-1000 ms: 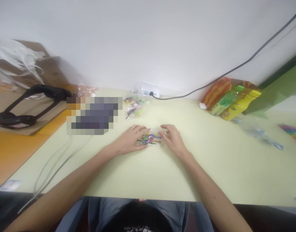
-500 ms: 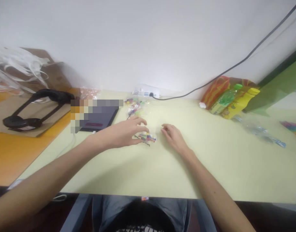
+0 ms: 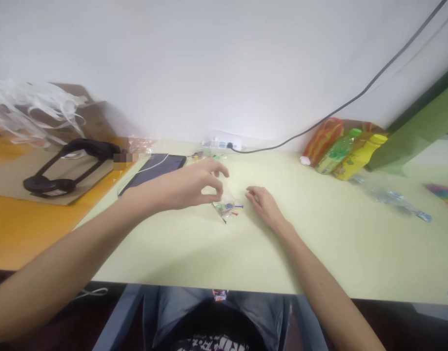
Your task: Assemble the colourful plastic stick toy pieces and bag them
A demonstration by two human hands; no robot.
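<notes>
My left hand (image 3: 200, 183) is over the middle of the table, thumb and index finger closed in a pinch on the edge of a small clear plastic bag (image 3: 228, 199). The bag tilts downward, its lower end at the tabletop. Small coloured plastic pieces show in and around it, among them a blue piece (image 3: 239, 206), a red piece (image 3: 234, 214) and a thin dark piece (image 3: 225, 222). To the right of them, my right hand (image 3: 262, 204) rests on the table with loosely bent fingers and nothing visible in it.
A dark tablet (image 3: 154, 168) with a white cable lies behind my left forearm. More coloured pieces (image 3: 218, 157) lie near a power strip (image 3: 226, 143) at the wall. Bottles (image 3: 359, 156) and crumpled plastic packaging (image 3: 392, 197) are at right; a black frame-like object (image 3: 70, 168) is at left.
My left hand has risen and moved slightly away from me, its thumb and index finger now together on the bag. Blue and red pieces now stick out separately. My right hand stays nearly still.
</notes>
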